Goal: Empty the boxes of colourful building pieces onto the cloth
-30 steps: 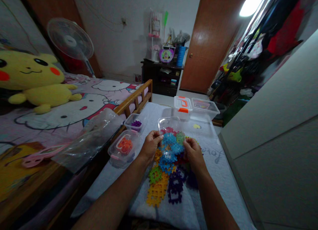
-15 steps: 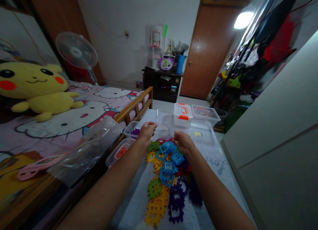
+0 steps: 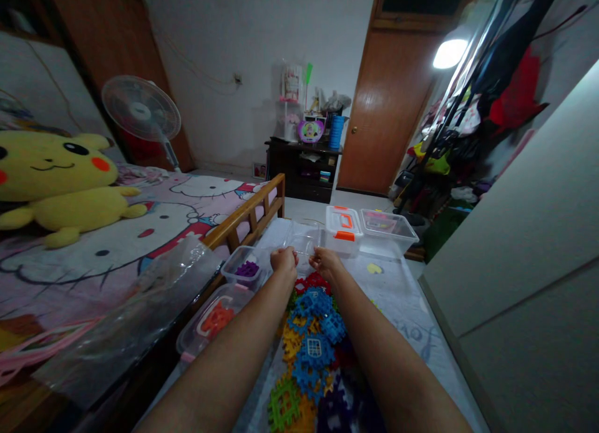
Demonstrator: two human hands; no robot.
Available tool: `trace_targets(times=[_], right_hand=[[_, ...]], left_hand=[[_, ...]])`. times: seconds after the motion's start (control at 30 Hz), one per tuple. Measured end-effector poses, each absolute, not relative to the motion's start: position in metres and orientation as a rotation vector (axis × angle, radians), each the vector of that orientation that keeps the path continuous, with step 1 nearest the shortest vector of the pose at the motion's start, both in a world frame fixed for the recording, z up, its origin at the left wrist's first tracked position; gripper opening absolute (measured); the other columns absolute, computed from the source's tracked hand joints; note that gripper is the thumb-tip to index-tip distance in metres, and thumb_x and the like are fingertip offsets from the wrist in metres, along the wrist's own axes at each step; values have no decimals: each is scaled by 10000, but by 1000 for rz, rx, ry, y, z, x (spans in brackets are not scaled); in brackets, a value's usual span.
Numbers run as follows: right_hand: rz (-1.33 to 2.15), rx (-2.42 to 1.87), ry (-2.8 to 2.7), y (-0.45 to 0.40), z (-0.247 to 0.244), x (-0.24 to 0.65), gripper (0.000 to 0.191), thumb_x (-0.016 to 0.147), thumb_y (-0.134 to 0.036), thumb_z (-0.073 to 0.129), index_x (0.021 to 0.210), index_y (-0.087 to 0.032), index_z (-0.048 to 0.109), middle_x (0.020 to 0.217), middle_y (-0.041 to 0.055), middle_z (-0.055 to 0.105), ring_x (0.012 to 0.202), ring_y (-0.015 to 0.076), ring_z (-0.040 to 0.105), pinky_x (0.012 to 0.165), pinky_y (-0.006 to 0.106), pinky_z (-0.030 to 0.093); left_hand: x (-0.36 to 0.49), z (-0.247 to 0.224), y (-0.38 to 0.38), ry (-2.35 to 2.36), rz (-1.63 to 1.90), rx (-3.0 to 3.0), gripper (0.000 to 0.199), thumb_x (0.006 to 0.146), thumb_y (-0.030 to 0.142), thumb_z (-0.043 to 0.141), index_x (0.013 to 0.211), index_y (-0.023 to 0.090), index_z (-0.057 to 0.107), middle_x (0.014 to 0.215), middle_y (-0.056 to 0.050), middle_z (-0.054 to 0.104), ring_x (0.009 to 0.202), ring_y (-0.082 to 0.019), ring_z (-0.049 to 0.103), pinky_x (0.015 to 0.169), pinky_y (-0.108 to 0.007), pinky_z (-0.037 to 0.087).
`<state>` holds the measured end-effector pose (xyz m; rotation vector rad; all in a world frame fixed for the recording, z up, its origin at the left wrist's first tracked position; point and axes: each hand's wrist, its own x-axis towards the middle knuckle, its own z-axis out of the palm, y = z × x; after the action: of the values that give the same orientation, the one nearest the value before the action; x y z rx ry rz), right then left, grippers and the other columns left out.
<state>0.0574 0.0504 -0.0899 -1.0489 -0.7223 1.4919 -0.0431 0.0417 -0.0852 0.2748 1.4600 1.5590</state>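
My left hand (image 3: 283, 261) and my right hand (image 3: 326, 262) reach forward side by side, fingers curled at the near edge of a clear plastic box (image 3: 304, 234). I cannot tell whether either hand grips that edge or holds something small. Below my forearms lies a heap of interlocking plastic waffle pieces (image 3: 312, 352) in blue, red, yellow, green and purple. My arms hide part of it. The heap rests on a pale printed cloth (image 3: 397, 302).
A small clear tub of purple pieces (image 3: 246, 269) and a lidded box of orange pieces (image 3: 215, 321) stand to the left. Clear boxes with orange latches (image 3: 344, 231) stand ahead. A wooden bed rail (image 3: 243, 218) and a plastic bag (image 3: 135, 314) lie left.
Both hands have moved forward, away from the heap of pieces, to the near edge of the clear box, and they are closer together. The view has tilted upward, so the heap sits lower.
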Motion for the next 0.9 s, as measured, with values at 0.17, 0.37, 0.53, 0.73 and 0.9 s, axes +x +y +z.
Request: trace_targets(times=[0.17,0.37,0.53,0.73,0.9], right_hand=[[1516,-1186,-618,70,-98,57,291,757,-194,710,645,-230,444,477,-55,457,456,94,467,428,182,458],[1524,-1225,-633,81,-103,60,320,769,-249,735,655,-232,437,510,-63,448,479,98,499,493,216,505],[1512,-1237,-762,64,-105,75,201,732,-210,705,683,-218,510,566,-27,545,521,119,563,532,255,534],[1351,-1308,-1015,46,-104,110,121,638,-112,673,722,-179,619,617,-35,598,560,110,577,573,239,518],[1242,-1393,-1202,48,-107,115,223,651,-94,624,847,-174,695,794,-5,683,679,121,605,633,241,511]], left_hand=[[-40,-99,64,1471,1616,247,175,597,121,575,582,193,416,507,64,460,437,-78,465,489,-211,380],[-38,-108,89,1438,1637,273,244,694,75,572,571,192,397,491,77,418,450,-72,450,485,-207,365],[-32,-113,111,1404,1602,276,248,847,103,621,660,159,469,571,81,455,491,-58,459,489,-182,392],[-19,-120,121,1326,1569,256,176,949,276,621,859,127,589,702,48,542,527,-55,475,479,-181,424],[-16,-124,120,1264,1579,237,167,942,245,624,832,129,578,669,62,516,503,-49,451,463,-172,406]])
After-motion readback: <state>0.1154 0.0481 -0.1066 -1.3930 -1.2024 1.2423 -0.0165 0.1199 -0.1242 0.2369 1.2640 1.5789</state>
